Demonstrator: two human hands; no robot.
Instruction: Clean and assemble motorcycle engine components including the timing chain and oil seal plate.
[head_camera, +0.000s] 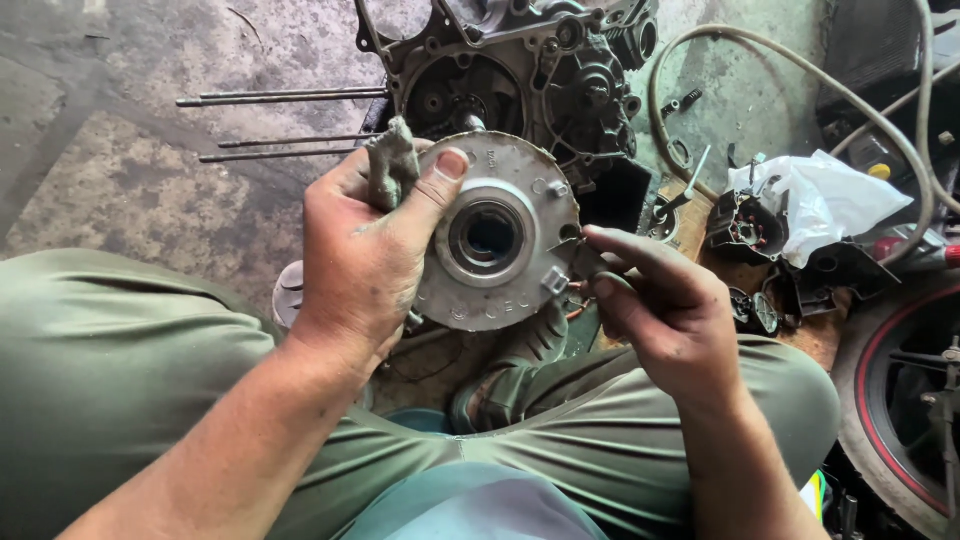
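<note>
Left hand (365, 265) grips the round metal plate (500, 235) by its left rim, thumb pressed flat on its face, a grey rag (392, 165) bunched under the fingers. Right hand (665, 300) pinches a small part against the plate's right edge. Behind, an open engine case (530, 70) sits on stained concrete floor (150, 180), long rods (280, 97) beside it.

Even, soft daylight; no hard shadows. Mild glare on white plastic bag (830, 200) right of the hands. Focus sharp, corners slightly stretched.
</note>
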